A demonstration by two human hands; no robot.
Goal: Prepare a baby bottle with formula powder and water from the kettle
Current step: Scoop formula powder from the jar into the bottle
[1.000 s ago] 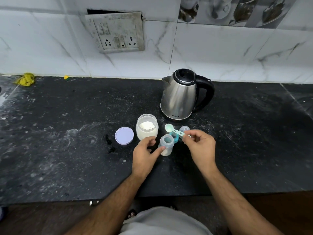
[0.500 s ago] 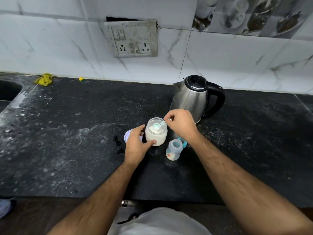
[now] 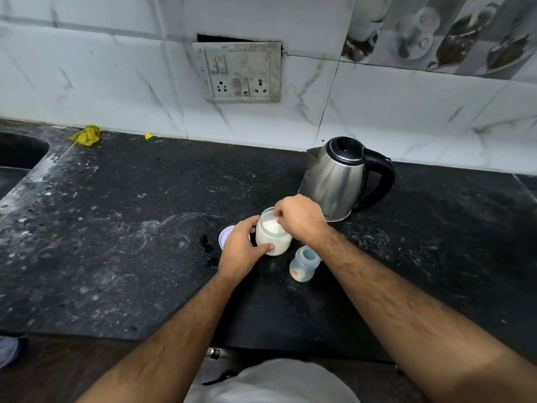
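An open jar of white formula powder (image 3: 279, 242) stands mid-counter. My left hand (image 3: 241, 251) grips its left side. My right hand (image 3: 299, 218) is over the jar's mouth, holding a teal scoop (image 3: 278, 228) that dips into the powder; most of the scoop is hidden by my fingers. A small clear baby bottle (image 3: 303, 264), open at the top, stands just right of the jar under my right forearm. The steel kettle (image 3: 337, 181) with a black handle sits behind it, lid closed.
The jar's lilac lid (image 3: 225, 237) lies flat left of the jar, partly under my left hand. A sink (image 3: 17, 158) opens at the far left. A yellow cloth (image 3: 85, 135) lies by the wall. A socket plate (image 3: 238, 72) is on the tiles.
My right hand carried the scoop from beside the bottle to the jar and lowered it into the powder. My left hand moved from the bottle to the jar.
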